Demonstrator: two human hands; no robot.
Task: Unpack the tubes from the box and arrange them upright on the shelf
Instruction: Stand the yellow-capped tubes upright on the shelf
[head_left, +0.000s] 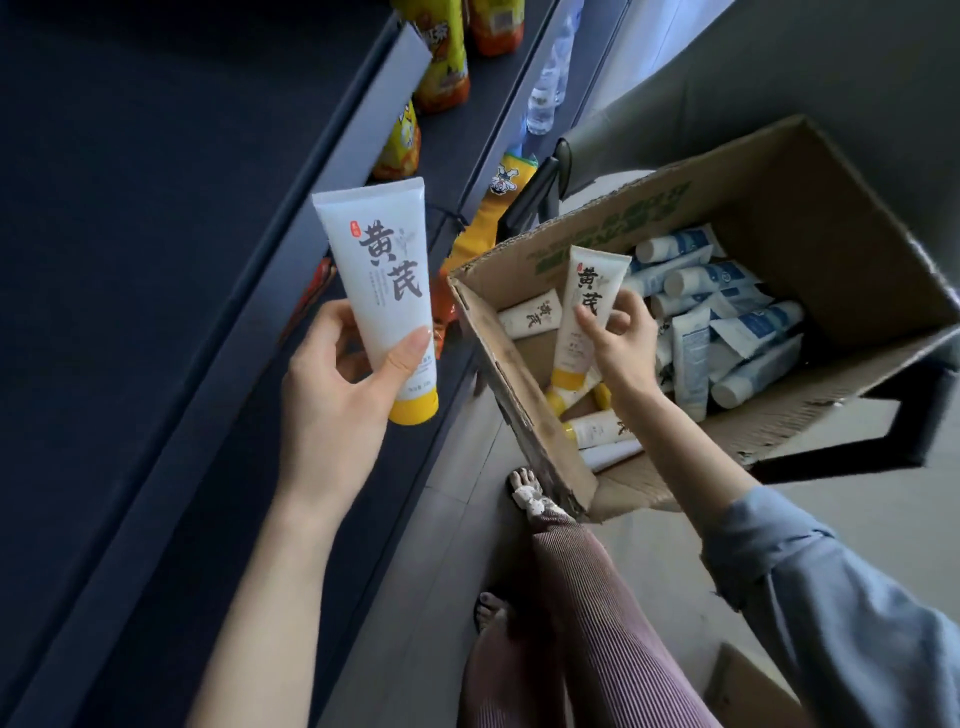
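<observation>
My left hand (337, 384) grips a white tube with a yellow cap (379, 291), cap down, over the edge of the dark shelf (156, 312). My right hand (621, 338) reaches into the open cardboard box (519, 395) and pinches a second white, yellow-capped tube (584, 306), lifted with its cap down. More white tubes with yellow caps (597, 428) lie in the near part of the box. A heap of blue-and-white tubes (727, 322) fills its far part.
Lower shelves at the top hold yellow-orange snack packs (441, 62) and a clear bottle (545, 88). The box rests on a black cart frame (914, 415). My legs and feet (535, 499) stand between shelf and box. Another cardboard piece (748, 686) lies at the bottom right.
</observation>
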